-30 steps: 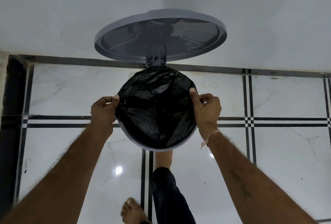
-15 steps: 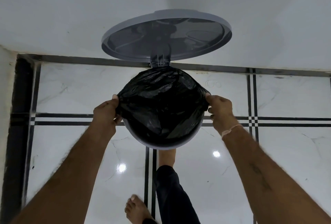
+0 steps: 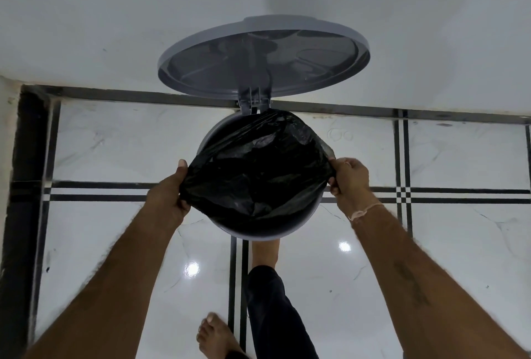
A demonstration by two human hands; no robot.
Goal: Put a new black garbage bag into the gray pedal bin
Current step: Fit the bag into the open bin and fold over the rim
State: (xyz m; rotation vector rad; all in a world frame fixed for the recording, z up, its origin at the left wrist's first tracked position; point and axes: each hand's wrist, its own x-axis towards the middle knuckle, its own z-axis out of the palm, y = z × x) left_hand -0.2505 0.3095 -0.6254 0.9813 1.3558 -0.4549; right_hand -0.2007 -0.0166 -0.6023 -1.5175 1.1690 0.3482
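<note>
The gray pedal bin (image 3: 212, 140) stands against the white wall with its round lid (image 3: 263, 57) tipped up. A black garbage bag (image 3: 258, 174) is spread across the bin's mouth, hanging down inside. My left hand (image 3: 168, 196) grips the bag's left edge, pulled clear of the rim, whose left and near parts show bare. My right hand (image 3: 349, 179) pinches the bag's right edge at the rim. One foot (image 3: 264, 252) is planted at the bin's base, where the pedal is hidden.
The floor is glossy white marble (image 3: 445, 258) with black inlay lines. My other bare foot (image 3: 215, 335) stands nearer the camera. A dark strip (image 3: 24, 157) runs along the left edge of the floor. The wall (image 3: 115, 13) is right behind the bin.
Both hands have pulled the bag's edges outward and toward me. The bag's left side has come off the rim, baring the gray rim at left and front.
</note>
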